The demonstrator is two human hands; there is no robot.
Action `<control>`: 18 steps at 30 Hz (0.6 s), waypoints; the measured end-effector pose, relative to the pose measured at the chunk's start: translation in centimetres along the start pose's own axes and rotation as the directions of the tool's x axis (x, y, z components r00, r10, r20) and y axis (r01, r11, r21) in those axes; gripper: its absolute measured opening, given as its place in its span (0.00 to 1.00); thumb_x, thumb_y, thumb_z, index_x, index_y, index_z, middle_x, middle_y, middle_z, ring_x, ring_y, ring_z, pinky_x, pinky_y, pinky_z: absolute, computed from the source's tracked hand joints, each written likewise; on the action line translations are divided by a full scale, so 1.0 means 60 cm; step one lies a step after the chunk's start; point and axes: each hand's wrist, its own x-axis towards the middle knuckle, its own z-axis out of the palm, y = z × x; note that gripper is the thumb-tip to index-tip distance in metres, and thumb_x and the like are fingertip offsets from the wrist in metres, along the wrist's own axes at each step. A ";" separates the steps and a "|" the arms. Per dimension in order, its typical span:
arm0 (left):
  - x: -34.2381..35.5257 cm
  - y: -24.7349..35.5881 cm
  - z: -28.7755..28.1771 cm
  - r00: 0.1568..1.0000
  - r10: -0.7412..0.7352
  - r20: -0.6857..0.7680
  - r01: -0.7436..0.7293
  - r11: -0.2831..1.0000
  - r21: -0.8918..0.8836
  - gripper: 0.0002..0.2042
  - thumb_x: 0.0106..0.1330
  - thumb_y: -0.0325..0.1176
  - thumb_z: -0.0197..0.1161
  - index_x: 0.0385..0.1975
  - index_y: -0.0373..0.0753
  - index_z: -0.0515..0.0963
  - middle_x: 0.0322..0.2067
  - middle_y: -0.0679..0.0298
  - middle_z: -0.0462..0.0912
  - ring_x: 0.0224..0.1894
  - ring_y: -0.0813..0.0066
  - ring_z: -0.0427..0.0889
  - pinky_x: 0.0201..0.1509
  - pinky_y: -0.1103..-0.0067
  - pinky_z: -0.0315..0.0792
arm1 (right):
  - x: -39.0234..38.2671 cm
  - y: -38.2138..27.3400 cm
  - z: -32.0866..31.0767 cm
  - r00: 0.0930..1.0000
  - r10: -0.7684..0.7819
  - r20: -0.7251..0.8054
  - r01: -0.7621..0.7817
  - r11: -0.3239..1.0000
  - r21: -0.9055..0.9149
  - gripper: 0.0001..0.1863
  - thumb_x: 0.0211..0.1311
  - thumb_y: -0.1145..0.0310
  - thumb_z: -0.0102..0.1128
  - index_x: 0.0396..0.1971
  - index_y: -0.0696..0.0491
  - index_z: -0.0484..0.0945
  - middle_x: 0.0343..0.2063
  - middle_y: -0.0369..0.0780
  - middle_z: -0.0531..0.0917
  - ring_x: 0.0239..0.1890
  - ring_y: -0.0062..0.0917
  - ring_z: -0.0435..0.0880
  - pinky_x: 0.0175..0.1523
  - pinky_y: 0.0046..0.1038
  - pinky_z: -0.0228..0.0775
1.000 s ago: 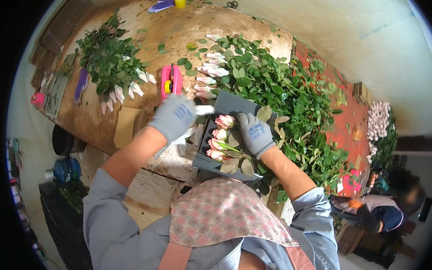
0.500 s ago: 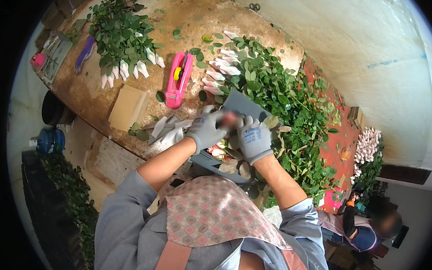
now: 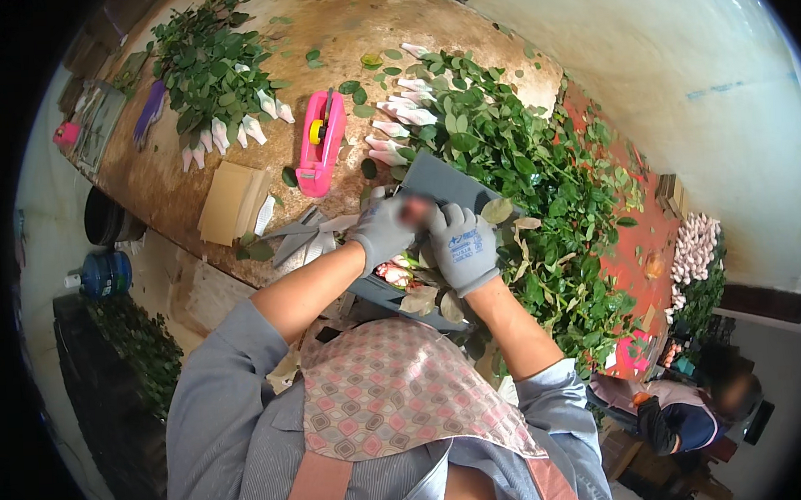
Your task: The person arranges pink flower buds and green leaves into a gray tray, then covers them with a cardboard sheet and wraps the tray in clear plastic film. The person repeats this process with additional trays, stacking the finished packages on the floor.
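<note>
My left hand (image 3: pixel 386 230), in a grey glove, is closed around a reddish rose (image 3: pixel 415 212) whose bloom is blurred. Against its right side press the curled fingers of my right hand (image 3: pixel 463 245), gloved alike; a stem inside that grip is hidden. Just behind both hands slants a dark grey board (image 3: pixel 447 184). Below them, red-and-white rose blooms (image 3: pixel 396 273) lie in a dark grey bin (image 3: pixel 380 293) in front of my apron. Pale leaves (image 3: pixel 421 300) stick out over its rim and beside my right wrist.
A pink tape dispenser (image 3: pixel 322 144) and flat cardboard pieces (image 3: pixel 230 204) lie on the brown table (image 3: pixel 263 171). Wrapped rose bunches (image 3: pixel 209 66) lie far left, with a large leafy heap (image 3: pixel 523 191) at right. Another person (image 3: pixel 680 412) works at the lower right.
The view has shifted slightly, so the table things sit a little higher and further left. Both hands stay together at the rose, my left hand's fingers wrapped more closely round it.
</note>
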 end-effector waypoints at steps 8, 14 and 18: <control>0.010 -0.037 0.015 0.996 0.077 -0.038 -0.076 0.997 0.023 0.13 0.48 0.29 0.68 0.34 0.35 0.80 0.42 0.46 0.78 0.49 0.46 0.76 0.53 0.62 0.72 | -0.006 -0.005 0.013 0.999 -0.053 0.007 0.053 0.998 -0.035 0.15 0.60 0.65 0.58 0.46 0.52 0.78 0.37 0.39 0.78 0.36 0.31 0.80 0.37 0.34 0.70; 0.018 -0.076 0.025 0.971 0.232 -0.051 -0.208 0.936 0.284 0.09 0.49 0.25 0.66 0.32 0.36 0.81 0.34 0.52 0.82 0.44 0.52 0.79 0.48 0.66 0.74 | -0.005 -0.013 0.029 0.998 -0.047 0.035 0.050 0.995 -0.090 0.12 0.62 0.65 0.57 0.43 0.50 0.79 0.37 0.40 0.79 0.37 0.31 0.80 0.37 0.35 0.71; 0.029 -0.098 0.035 0.986 0.157 -0.062 -0.151 0.984 0.095 0.09 0.52 0.26 0.66 0.33 0.36 0.82 0.30 0.55 0.85 0.37 0.62 0.82 0.41 0.70 0.75 | 0.001 -0.022 0.042 0.990 -0.005 0.138 0.021 0.993 -0.113 0.10 0.64 0.65 0.56 0.43 0.50 0.80 0.37 0.40 0.79 0.38 0.32 0.81 0.39 0.36 0.73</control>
